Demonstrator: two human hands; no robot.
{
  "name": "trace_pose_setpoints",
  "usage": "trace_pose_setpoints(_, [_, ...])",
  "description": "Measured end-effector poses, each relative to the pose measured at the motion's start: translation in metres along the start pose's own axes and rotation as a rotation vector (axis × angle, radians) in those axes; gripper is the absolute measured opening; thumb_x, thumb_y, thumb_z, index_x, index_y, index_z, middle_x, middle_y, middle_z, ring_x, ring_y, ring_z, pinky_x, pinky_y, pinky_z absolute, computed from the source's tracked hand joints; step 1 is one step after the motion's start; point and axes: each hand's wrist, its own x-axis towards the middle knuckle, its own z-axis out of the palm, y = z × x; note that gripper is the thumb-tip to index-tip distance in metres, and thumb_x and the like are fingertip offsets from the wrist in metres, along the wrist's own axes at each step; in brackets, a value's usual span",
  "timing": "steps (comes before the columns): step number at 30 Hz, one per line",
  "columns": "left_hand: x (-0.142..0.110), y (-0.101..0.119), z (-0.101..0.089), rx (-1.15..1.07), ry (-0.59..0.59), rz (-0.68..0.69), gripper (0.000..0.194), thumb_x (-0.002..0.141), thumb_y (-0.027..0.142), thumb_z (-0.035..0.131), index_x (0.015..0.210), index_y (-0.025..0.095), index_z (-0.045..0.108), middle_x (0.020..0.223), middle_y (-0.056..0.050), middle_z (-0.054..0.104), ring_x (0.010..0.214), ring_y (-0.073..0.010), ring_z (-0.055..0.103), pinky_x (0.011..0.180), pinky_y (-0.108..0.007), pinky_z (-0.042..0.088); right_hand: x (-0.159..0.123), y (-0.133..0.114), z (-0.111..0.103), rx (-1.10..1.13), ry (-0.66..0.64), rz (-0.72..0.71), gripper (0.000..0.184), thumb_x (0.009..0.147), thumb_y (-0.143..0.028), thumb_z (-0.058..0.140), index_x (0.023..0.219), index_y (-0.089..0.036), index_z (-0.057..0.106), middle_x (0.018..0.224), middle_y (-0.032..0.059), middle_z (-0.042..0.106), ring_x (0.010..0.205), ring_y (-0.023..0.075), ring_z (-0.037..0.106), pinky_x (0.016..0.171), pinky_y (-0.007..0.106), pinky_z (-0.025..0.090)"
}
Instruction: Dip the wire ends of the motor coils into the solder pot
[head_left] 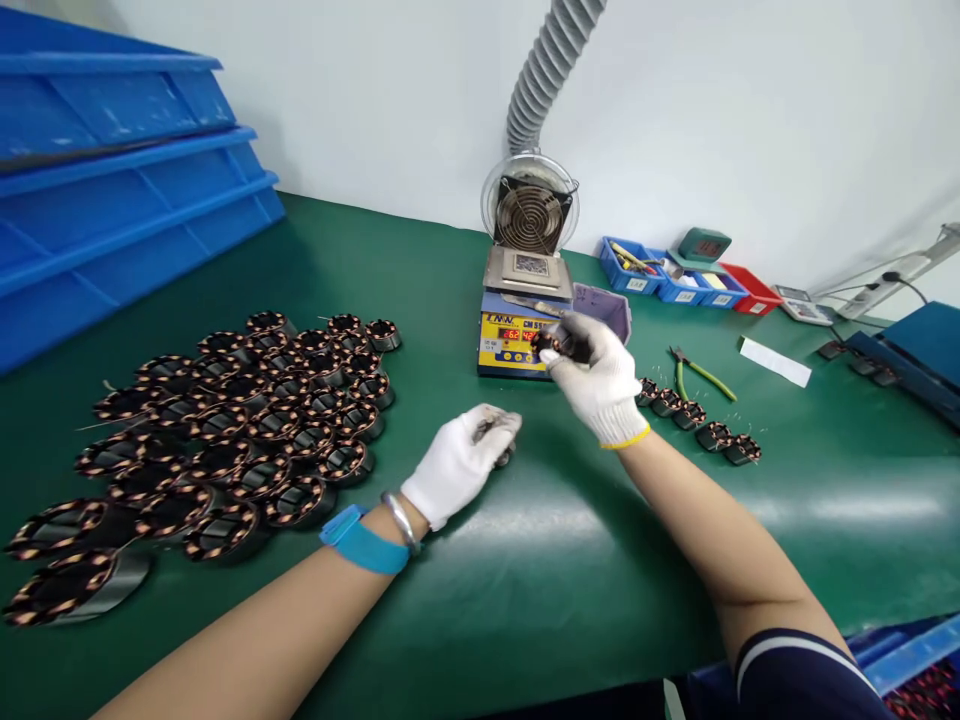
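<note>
My right hand (600, 375), in a white glove with a yellow hem, grips a copper-wound motor stator (551, 342) in front of the blue and yellow solder pot (517, 330). The pot's red digits are lit. Closer to me, my gloved left hand (469, 455) is closed above the green table, thumb and fingers together; whatever they may hold is hidden. A blue strap (367, 540) and a silver bangle circle that wrist. Many similar stators (225, 455) stand grouped on the left. A short row of stators (690, 415) with wire ends sticking up lies beyond my right wrist.
Green-handled cutters (701, 375) and a white strip (775, 362) lie to the right. Behind the solder pot are a fan (532, 215) and a grey hose (551, 75). Small blue bins (634, 272) line the wall; large blue crates (127, 200) are stacked at left.
</note>
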Motion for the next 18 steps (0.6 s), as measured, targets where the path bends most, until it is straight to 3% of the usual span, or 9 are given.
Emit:
trace_pose_setpoints(3, [0.008,-0.004,0.005,0.123,-0.035,0.01,0.033,0.084,0.047,0.054,0.089,0.016,0.061,0.08,-0.005,0.066,0.068,-0.0161,0.061,0.064,-0.029,0.049,0.064,0.0,-0.005,-0.329,-0.025,-0.122,0.053,0.074,-0.032,0.062,0.125,-0.021,0.053,0.116,0.0066,0.059,0.108,0.0263,0.057,0.097,0.043,0.046])
trace_pose_setpoints(8, [0.008,-0.002,0.002,0.223,-0.066,0.062,0.026,0.085,0.042,0.053,0.089,0.018,0.063,0.087,-0.005,0.069,0.081,-0.0182,0.062,0.077,-0.031,0.048,0.144,-0.008,0.007,-0.826,-0.206,-0.096,0.061,0.08,-0.031,0.057,0.138,-0.023,0.04,0.126,0.0115,0.05,0.114,0.0343,0.049,0.094,0.05,0.043])
trace_pose_setpoints(12, [0.008,-0.001,0.001,0.241,-0.078,0.071,0.028,0.086,0.044,0.051,0.089,0.019,0.062,0.086,-0.004,0.069,0.078,-0.0175,0.062,0.073,-0.029,0.047,0.165,-0.009,0.024,-1.019,-0.28,-0.128,0.064,0.079,-0.031,0.06,0.138,-0.024,0.037,0.126,0.0123,0.049,0.11,0.0322,0.05,0.091,0.046,0.044])
trace_pose_setpoints(18, [0.009,-0.002,0.001,0.281,-0.078,0.085,0.028,0.086,0.046,0.05,0.089,0.021,0.062,0.082,-0.002,0.068,0.074,-0.0167,0.06,0.069,-0.029,0.045,0.167,-0.007,0.04,-1.097,-0.33,-0.164,0.065,0.079,-0.034,0.062,0.138,-0.026,0.037,0.125,0.0115,0.048,0.107,0.0311,0.051,0.087,0.045,0.046])
